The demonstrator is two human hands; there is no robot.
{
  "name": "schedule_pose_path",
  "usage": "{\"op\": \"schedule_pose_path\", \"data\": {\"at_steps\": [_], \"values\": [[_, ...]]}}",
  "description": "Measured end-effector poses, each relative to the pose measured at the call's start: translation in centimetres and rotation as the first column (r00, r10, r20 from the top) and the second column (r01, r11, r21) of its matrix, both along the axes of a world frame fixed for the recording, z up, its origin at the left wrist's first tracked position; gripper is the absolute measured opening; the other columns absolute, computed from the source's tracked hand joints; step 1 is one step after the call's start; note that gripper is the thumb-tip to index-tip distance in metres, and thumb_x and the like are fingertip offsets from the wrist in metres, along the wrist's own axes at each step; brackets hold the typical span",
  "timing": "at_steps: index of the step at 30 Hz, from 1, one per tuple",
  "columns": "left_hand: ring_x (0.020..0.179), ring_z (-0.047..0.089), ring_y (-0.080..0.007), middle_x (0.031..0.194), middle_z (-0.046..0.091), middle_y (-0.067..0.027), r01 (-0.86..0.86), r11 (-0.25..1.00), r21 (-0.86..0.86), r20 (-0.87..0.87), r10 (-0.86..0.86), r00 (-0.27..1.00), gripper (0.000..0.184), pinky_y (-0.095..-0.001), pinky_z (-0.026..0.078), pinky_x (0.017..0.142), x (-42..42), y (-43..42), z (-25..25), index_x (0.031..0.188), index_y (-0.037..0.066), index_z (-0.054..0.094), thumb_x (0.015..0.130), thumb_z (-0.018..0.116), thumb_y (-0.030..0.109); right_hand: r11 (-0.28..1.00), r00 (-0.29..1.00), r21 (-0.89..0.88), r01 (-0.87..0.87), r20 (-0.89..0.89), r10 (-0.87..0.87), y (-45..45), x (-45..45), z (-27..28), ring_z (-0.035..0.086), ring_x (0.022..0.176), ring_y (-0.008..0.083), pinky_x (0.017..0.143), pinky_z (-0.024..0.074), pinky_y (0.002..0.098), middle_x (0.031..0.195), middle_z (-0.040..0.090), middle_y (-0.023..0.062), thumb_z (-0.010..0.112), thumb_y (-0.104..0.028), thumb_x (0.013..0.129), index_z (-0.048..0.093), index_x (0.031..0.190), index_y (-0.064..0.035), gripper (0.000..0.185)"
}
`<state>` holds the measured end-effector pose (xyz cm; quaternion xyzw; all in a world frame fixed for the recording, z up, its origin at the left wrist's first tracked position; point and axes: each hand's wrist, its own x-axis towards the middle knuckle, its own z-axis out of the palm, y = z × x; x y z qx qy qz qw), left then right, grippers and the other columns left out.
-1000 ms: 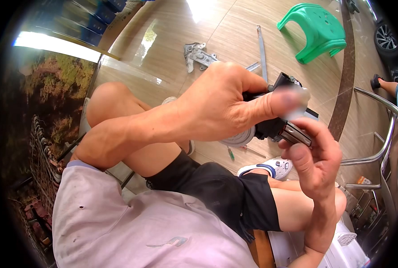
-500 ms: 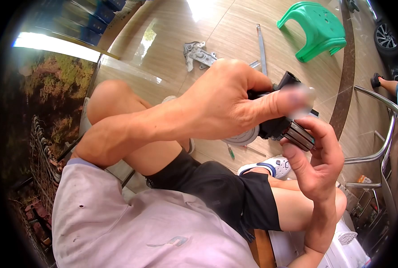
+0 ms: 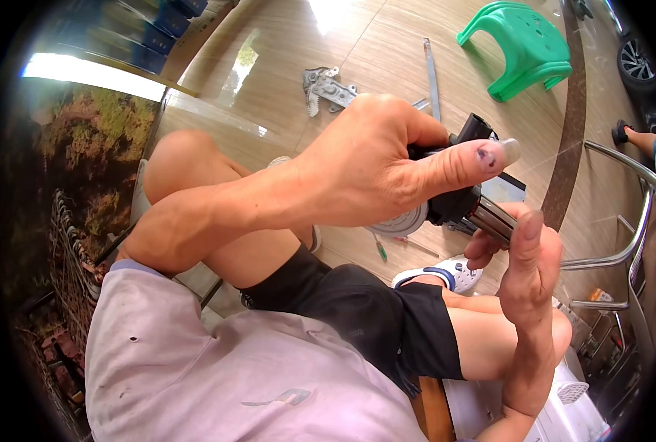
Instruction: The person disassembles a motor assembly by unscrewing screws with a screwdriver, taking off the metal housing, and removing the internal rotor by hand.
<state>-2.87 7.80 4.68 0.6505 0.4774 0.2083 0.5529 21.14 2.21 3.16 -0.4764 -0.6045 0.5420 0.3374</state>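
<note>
Black part (image 3: 449, 208) is up over the floor (image 3: 372, 55), left hand (image 3: 383, 162) wrapped tight round it. From my end, the right hand's (image 3: 531, 276) thumb just swung across to the barrel's (image 3: 492, 216) tip, fingers half-curled; can't tell if they grip. Left's probably carrying the weight now.

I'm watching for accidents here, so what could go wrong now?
The black plastic assembly could slip from the left hand and hit the glossy beige tiled floor.
The right hand, curled close to the shiny silver metal cylinder, might get pinched if that shifts.
The slim green object lying near the white-and-blue clog may get trodden on.
</note>
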Motion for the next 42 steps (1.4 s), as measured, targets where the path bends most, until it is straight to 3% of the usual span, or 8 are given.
{"op": "schedule_pose_path", "data": {"at_steps": [13, 22, 25, 28, 31, 36, 40, 42], "values": [[0.073, 0.064, -0.0071, 0.076, 0.071, -0.0042, -0.053, 0.995, -0.082, 0.048, 0.057, 0.997, 0.052, -0.0244, 0.052, 0.063, -0.2, -0.2, 0.0, 0.091, -0.005, 0.073, 0.102, 0.061, 0.044, 0.982, 0.996, 0.172, 0.082, 0.013, -0.085, -0.6, -1.2, -0.2, 0.067, 0.086, 0.0126, 0.074, 0.0552, 0.0259, 0.099, 0.069, 0.0106, 0.076, -0.024, 0.093, 0.061, 0.117, 0.0061, 0.042], [0.075, 0.064, -0.0054, 0.078, 0.072, -0.0031, -0.021, 0.999, -0.039, 0.1, 0.024, 0.995, 0.045, -0.0238, 0.052, 0.064, 0.0, 0.0, -0.3, 0.093, -0.004, 0.073, 0.103, 0.061, 0.038, 0.978, 0.999, -0.203, -0.037, -0.044, 0.028, 0.3, 0.2, 0.4, 0.067, 0.068, 0.0107, 0.061, 0.0541, 0.0252, 0.081, 0.069, 0.0082, 0.071, -0.029, 0.097, 0.062, 0.114, 0.0051, 0.04], [0.076, 0.065, -0.0053, 0.079, 0.073, -0.0033, -0.028, 0.997, -0.073, 0.101, 0.035, 0.994, 0.042, -0.0239, 0.053, 0.066, 0.2, 0.0, -0.4, 0.094, -0.004, 0.073, 0.103, 0.061, 0.035, 0.994, 0.999, -0.107, 0.029, 0.035, -0.026, -0.1, -0.8, 1.2, 0.069, 0.072, 0.0124, 0.064, 0.0556, 0.0263, 0.085, 0.071, 0.0091, 0.075, -0.022, 0.094, 0.063, 0.114, 0.0038, 0.035], [0.075, 0.066, -0.0059, 0.079, 0.073, -0.0036, -0.022, 0.998, -0.063, 0.056, 0.026, 0.998, 0.041, -0.024, 0.054, 0.066, 0.2, 0.0, -0.3, 0.094, -0.003, 0.074, 0.103, 0.061, 0.034, 0.938, 0.986, 0.347, 0.013, 0.151, -0.07, -0.3, -0.9, -0.8, 0.071, 0.079, 0.0146, 0.069, 0.0571, 0.0279, 0.09, 0.072, 0.01, 0.078, -0.014, 0.09, 0.063, 0.115, 0.0028, 0.034], [0.075, 0.065, -0.0055, 0.079, 0.073, -0.0034, -0.004, 0.999, -0.04, 0.061, 0.006, 0.998, 0.041, -0.024, 0.053, 0.066, 0.2, 0.1, -0.3, 0.094, -0.003, 0.074, 0.104, 0.061, 0.035, 0.9, 0.987, 0.434, 0.032, 0.128, -0.097, -0.3, -1.0, -1.3, 0.072, 0.084, 0.0162, 0.074, 0.0578, 0.0297, 0.094, 0.073, 0.0111, 0.081, -0.007, 0.085, 0.063, 0.117, 0.0021, 0.038], [0.075, 0.066, -0.0058, 0.078, 0.073, -0.0032, 0.003, 1.0, -0.031, 0.118, 0.0, 0.993, 0.042, -0.0238, 0.054, 0.065, 0.3, 0.2, -0.2, 0.094, -0.003, 0.074, 0.103, 0.061, 0.035, 0.974, 0.995, 0.204, 0.098, -0.008, -0.098, -0.4, -1.4, 0.0, 0.071, 0.083, 0.015, 0.073, 0.0575, 0.0293, 0.091, 0.072, 0.0099, 0.075, -0.026, 0.094, 0.062, 0.116, 0.0033, 0.039], [0.075, 0.067, -0.0068, 0.078, 0.073, -0.0041, 0.011, 1.0, -0.024, 0.09, -0.009, 0.996, 0.042, -0.0239, 0.055, 0.065, 0.3, 0.2, -0.4, 0.095, -0.004, 0.074, 0.103, 0.061, 0.036, 0.982, 0.998, -0.19, 0.002, -0.054, -0.012, -0.2, 0.0, 0.6, 0.07, 0.078, 0.0136, 0.069, 0.0565, 0.0282, 0.086, 0.071, 0.0079, 0.067, -0.04, 0.098, 0.062, 0.115, 0.0044, 0.048], [0.075, 0.067, -0.0067, 0.079, 0.073, -0.0044, 0.0, 0.996, -0.086, 0.124, 0.01, 0.992, 0.043, -0.0239, 0.055, 0.066, 0.5, 0.0, -0.6, 0.096, -0.004, 0.073, 0.103, 0.061, 0.036, 0.998, 0.995, -0.035, -0.061, 0.076, 0.063, -0.2, -0.4, 0.8, 0.062, 0.068, 0.0112, 0.062, 0.0509, 0.0244, 0.09, 0.068, 0.0089, 0.061, -0.033, 0.103, 0.059, 0.119, 0.0052, 0.041]]}}
